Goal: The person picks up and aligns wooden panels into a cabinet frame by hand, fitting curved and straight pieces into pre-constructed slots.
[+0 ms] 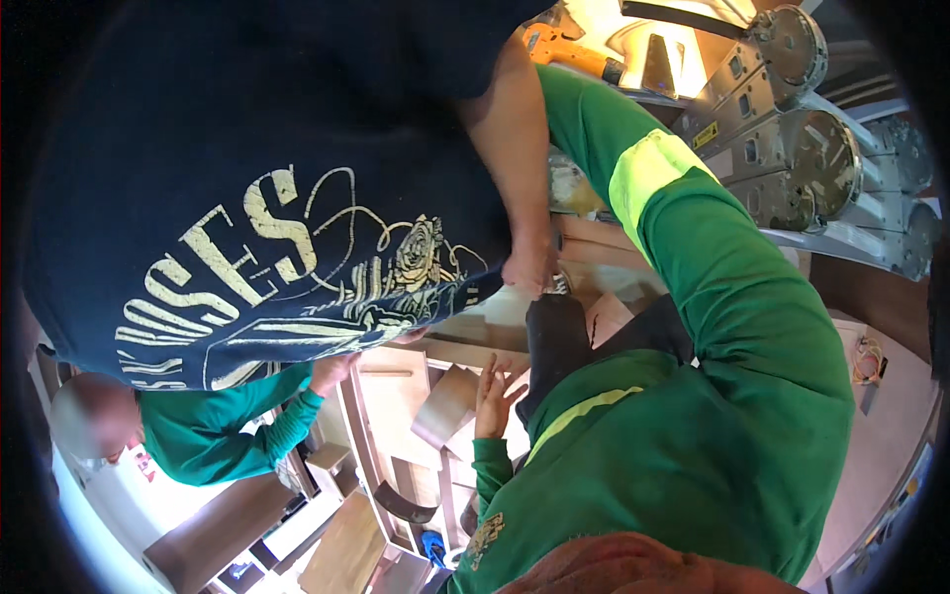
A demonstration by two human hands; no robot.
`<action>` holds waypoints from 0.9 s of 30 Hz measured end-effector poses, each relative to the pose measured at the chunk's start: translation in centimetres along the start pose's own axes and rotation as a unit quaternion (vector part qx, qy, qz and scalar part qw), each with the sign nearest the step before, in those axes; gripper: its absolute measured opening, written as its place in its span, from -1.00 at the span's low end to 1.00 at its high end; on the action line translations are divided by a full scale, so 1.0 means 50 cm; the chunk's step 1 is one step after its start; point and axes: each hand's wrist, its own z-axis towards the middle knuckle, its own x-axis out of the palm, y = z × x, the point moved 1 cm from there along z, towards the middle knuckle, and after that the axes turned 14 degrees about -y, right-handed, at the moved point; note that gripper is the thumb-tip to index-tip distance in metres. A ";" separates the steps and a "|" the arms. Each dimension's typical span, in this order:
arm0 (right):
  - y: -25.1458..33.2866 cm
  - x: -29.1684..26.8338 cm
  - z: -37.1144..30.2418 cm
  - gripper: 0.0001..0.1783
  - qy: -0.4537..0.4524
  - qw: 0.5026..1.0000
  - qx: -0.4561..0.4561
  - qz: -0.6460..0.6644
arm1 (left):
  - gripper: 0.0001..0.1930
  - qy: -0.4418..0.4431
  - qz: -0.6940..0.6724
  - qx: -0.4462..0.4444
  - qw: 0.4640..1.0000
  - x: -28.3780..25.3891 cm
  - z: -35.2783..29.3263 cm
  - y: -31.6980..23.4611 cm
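Observation:
My left hand [492, 396], in a green cuff, is raised in front of my body with its fingers apart and nothing visible in it. Just left of it stands a wooden box-like piece [444, 406] among pale wooden panels. My right arm [732, 238], in a green sleeve with a yellow band, stretches far forward; its hand is hidden behind a co-worker's arm. That co-worker, in a dark printed T-shirt [267, 198], stands close in front of me. The co-worker's hand [531, 265] is low, beside my dark trousers [559, 332].
Metal equipment with round ends [816, 168] stands at the far right. An orange tool [564, 48] lies near a bright lamp-lit area at the top. Another person in green [218, 426] bends at the left. A wire bundle [869, 361] lies on the right surface.

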 end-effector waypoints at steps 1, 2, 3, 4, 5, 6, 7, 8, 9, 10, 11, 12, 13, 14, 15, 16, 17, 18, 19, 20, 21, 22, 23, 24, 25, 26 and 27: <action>0.006 0.017 -0.003 -0.77 0.011 1.000 0.003 0.008 | -0.13 -0.013 -0.008 -0.004 1.000 -0.006 0.001 -0.001; -0.146 -0.033 -0.035 -0.78 0.014 0.998 0.035 -0.055 | -0.15 0.039 0.007 -0.025 0.999 0.000 0.081 0.040; -0.086 -0.028 -0.022 -0.79 0.017 0.999 0.022 -0.025 | -0.19 0.008 0.004 -0.011 1.000 -0.011 0.042 0.040; -0.049 -0.016 -0.029 -0.80 0.032 0.999 0.011 -0.002 | -0.22 -0.021 -0.004 -0.013 1.000 -0.020 0.022 0.058; -0.052 -0.013 -0.040 -0.81 0.041 0.999 0.005 -0.002 | -0.23 -0.015 0.006 -0.028 0.999 -0.024 0.032 0.068; -0.050 -0.008 -0.051 -0.82 0.057 0.998 -0.003 0.007 | -0.25 -0.022 0.006 -0.041 0.999 -0.032 0.036 0.080; -0.071 -0.010 -0.062 -0.83 0.063 0.998 -0.007 -0.002 | -0.25 -0.019 0.017 -0.040 0.999 -0.025 0.053 0.077; -0.068 -0.006 -0.070 -0.84 0.068 0.997 -0.019 0.007 | -0.26 -0.029 0.020 -0.039 0.999 -0.017 0.049 0.082; -0.060 -0.011 -0.071 -0.85 0.070 0.997 -0.028 0.012 | -0.26 -0.035 0.027 -0.053 0.998 -0.037 0.074 0.094; -0.086 -0.020 -0.075 -0.85 0.071 0.997 -0.028 0.009 | -0.25 -0.033 0.038 -0.079 0.996 -0.057 0.099 0.122; -0.101 -0.024 -0.076 -0.86 0.068 0.997 -0.033 0.014 | -0.26 -0.054 0.028 -0.063 0.996 -0.059 0.100 0.148; -0.103 -0.023 -0.080 -0.86 0.061 0.997 -0.039 0.031 | -0.26 -0.081 0.016 -0.048 0.995 -0.063 0.093 0.174; -0.096 -0.025 -0.090 -0.87 0.054 0.996 -0.042 0.058 | -0.25 -0.106 0.018 -0.046 0.993 -0.084 0.083 0.216; -0.098 -0.040 -0.103 -0.87 0.034 0.994 -0.036 0.094 | -0.24 -0.128 0.021 -0.043 0.991 -0.105 0.068 0.263; -0.112 -0.064 -0.115 -0.87 0.010 0.992 -0.029 0.121 | -0.24 -0.159 0.023 -0.047 0.986 -0.119 0.072 0.311; -0.131 -0.094 -0.143 -0.87 -0.012 0.988 -0.009 0.154 | -0.23 -0.189 0.022 -0.044 0.981 -0.131 0.076 0.365; -0.130 -0.120 -0.183 -0.87 -0.024 0.978 0.022 0.204 | -0.23 -0.216 0.031 -0.067 0.974 -0.155 0.054 0.425; -0.142 -0.152 -0.228 -0.87 -0.031 0.967 0.054 0.246 | -0.23 -0.231 0.046 -0.084 0.968 -0.168 0.048 0.478; -0.154 -0.181 -0.285 -0.86 -0.027 0.955 0.086 0.284 | -0.23 -0.232 0.056 -0.100 0.966 -0.169 0.040 0.534; -0.167 -0.204 -0.356 -0.86 -0.006 0.941 0.118 0.316 | -0.24 -0.225 0.073 -0.118 0.965 -0.165 0.036 0.580; -0.170 -0.225 -0.438 -0.86 0.026 0.926 0.154 0.345 | -0.25 -0.219 0.089 -0.135 0.962 -0.162 0.028 0.624; -0.165 -0.246 -0.525 -0.85 0.080 0.909 0.174 0.370 | -0.27 -0.207 0.107 -0.147 0.961 -0.148 0.030 0.653; -0.184 -0.258 -0.612 -0.91 0.135 0.886 0.226 0.381 | -0.29 -0.183 0.132 -0.147 0.963 -0.129 0.037 0.669; -0.150 -0.305 -0.674 -0.87 0.098 0.908 0.105 0.393 | -0.31 -0.169 0.147 -0.146 0.963 -0.116 0.021 0.704; -0.126 -0.351 -0.733 -0.91 0.157 0.866 0.156 0.449 | -0.33 -0.157 0.161 -0.146 0.963 -0.107 0.000 0.736; -0.169 -0.371 -0.801 -0.96 0.204 0.835 0.237 0.453 | -0.35 -0.120 0.191 -0.133 0.965 -0.090 0.022 0.718; -0.161 -0.421 -0.823 -0.98 0.240 0.833 0.243 0.435 | -0.38 -0.102 0.212 -0.127 0.964 -0.084 0.013 0.722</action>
